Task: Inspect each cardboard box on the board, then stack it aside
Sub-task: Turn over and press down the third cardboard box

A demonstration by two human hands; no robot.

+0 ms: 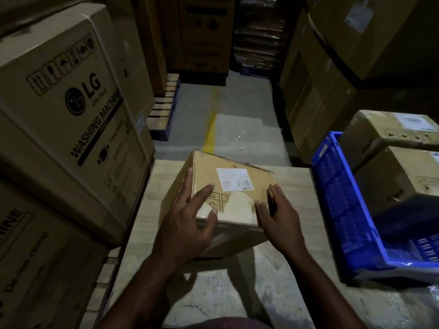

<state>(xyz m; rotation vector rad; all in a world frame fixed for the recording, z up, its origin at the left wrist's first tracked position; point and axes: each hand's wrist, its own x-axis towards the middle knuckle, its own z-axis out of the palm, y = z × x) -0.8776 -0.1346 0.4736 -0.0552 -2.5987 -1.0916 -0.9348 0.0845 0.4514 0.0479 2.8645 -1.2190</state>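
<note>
1. A dim storeroom walled with tall cartons; a pale bench (pixel 294 186) fills the near ground.
2. The left hand (pixel 187 224) lies over the box's near left corner. Its fingers are straight and spread, the thumb and forefinger on top and the others down the left side.
3. The right hand (pixel 280 219) presses the near right corner, its thumb on top and its straight fingers flat along the right side. Neither hand curls round anything; the two clamp the box between them.
4. The box (pixel 259 181) sits tilted over the middle of the bench, turned at an angle to its edges. Whether any edge still touches the bench I cannot tell.
5. A white label (pixel 234 179) is stuck on its top face, with printed handling marks below it.
6. A blue crate (pixel 342 205) stands at the right edge of the bench and holds two more boxes (pixel 403 172).
7. On the left, stacked LG cartons (pixel 71 115) rise just beside the bench.
8. Beyond, a yellow line (pixel 211 129) runs along the grey floor, with a pallet (pixel 164 110) to its left.
</note>
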